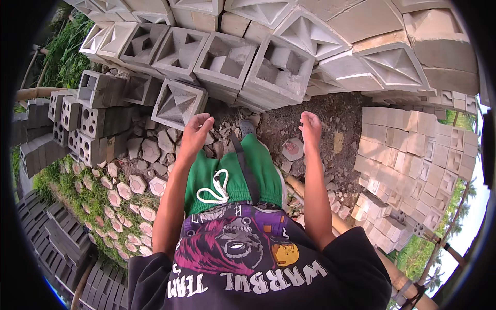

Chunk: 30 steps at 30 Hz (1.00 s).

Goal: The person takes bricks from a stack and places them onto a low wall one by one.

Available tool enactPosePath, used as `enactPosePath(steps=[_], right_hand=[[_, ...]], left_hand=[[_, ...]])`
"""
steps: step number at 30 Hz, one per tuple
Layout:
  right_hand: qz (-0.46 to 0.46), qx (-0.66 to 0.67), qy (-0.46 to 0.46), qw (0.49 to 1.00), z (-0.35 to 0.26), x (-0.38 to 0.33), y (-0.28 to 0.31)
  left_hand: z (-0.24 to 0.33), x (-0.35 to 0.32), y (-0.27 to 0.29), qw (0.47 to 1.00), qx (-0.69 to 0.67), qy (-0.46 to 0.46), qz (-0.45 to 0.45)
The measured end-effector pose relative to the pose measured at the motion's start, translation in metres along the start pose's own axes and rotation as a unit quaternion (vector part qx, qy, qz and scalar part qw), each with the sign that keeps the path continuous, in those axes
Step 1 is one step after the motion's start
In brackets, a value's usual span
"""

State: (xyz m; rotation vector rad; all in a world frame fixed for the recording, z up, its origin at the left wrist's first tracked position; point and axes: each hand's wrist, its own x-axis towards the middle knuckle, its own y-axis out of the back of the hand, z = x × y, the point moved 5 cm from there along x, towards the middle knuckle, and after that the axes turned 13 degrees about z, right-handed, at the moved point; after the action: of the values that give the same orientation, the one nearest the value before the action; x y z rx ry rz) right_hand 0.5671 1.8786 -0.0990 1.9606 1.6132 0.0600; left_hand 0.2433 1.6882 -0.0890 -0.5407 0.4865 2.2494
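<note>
reaching out ahead of the body, the left hand hangs in the air with its fingers loosely curled and a little apart, holding nothing. just beyond its fingertips, on the far left side, sits a square grey concrete block with a pyramid-shaped recess, tilted on the rubble; hand and block look very close, but whether they touch i cannot tell. the right hand is held out at about the same reach, fingers bent softly downward, also empty, with bare gravelly ground under it and a small hexagonal paver with a reddish face lying just near of it and to its left.

between the two forearms show green shorts with a white drawstring, and one grey shoe planted on the dirt between the hands.

farther out, a stacked row of hollow grey ventilation blocks runs across the far side, leaning one on another, with star-patterned blocks on the far right. to the right of the right arm stands a low, tidy pile of pale square blocks, and a bamboo pole lies slantwise on the ground near that arm. to the left, broken pieces and loose hexagonal pavers scatter over grass, and past them more small perforated blocks are stacked at the left edge.
</note>
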Motion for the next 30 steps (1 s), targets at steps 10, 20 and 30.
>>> enactPosePath(steps=[10,20,30], right_hand=[[-0.099,-0.062,0.039,0.992,-0.055,0.145,-0.088],[-0.081,-0.033,-0.006,0.996,-0.031,0.193,-0.12],[-0.115,0.107,-0.023,0.987,-0.026,0.172,-0.108]], left_hand=[[0.022,0.092,-0.154,0.989,0.009,0.039,0.142],[-0.008,0.107,-0.21,0.972,-0.104,0.079,0.195],[-0.011,0.09,-0.211,0.958,-0.076,0.137,0.241]])
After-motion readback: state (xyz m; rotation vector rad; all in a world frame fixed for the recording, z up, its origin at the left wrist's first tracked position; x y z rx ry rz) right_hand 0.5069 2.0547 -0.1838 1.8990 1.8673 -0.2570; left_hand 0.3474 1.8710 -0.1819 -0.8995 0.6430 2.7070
